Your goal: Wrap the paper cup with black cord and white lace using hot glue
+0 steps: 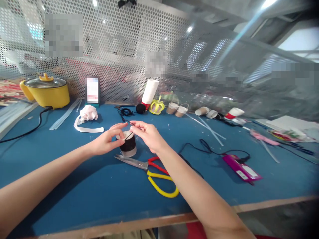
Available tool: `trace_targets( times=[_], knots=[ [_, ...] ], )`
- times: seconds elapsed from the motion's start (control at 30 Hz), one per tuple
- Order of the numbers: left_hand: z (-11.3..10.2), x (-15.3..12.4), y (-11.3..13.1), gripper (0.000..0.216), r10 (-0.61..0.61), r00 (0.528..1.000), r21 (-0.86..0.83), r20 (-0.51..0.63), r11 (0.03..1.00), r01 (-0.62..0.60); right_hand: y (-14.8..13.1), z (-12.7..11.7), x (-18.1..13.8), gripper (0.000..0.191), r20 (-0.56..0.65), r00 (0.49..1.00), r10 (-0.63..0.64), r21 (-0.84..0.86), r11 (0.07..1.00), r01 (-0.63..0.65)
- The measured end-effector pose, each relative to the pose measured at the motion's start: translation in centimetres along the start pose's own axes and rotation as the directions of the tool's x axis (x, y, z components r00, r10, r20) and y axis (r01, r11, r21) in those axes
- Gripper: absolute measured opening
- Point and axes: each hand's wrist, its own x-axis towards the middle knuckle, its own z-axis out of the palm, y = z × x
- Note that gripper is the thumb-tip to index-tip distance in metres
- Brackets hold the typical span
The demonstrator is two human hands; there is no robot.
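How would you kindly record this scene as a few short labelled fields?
Left hand: at the left of the cup, grip unclear
Right hand: pinching a thin black cord at the cup's rim
Cup: white, with a black band around it
Scissors: blades pointing left, handles partly hidden by the right forearm
Back left: yellow cooker
Right: purple box
Surface: blue table

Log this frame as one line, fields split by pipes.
Left hand: at cup | Right hand: pinching black cord | Cup: black band, mouth up | Scissors: lying beside cup
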Motion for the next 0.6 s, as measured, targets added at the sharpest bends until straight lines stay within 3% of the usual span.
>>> trace_targets(
  times=[0.23,0.6],
  knots=[
    [-0.2,-0.1,0.1,0.019,-0.115,0.993,-0.262,0.028,0.958,0.118,0.9,-1.0,-2.0,0.019,-0.144,0.99,0.003,0.071,0.997,0.008],
    [-0.1,-0.2,0.9,0.017,-0.141,0.984,-0.413,0.109,0.894,0.174,1.5,-0.9,-2.5,0.022,-0.153,0.986,0.064,0.134,0.99,-0.044]
  ],
)
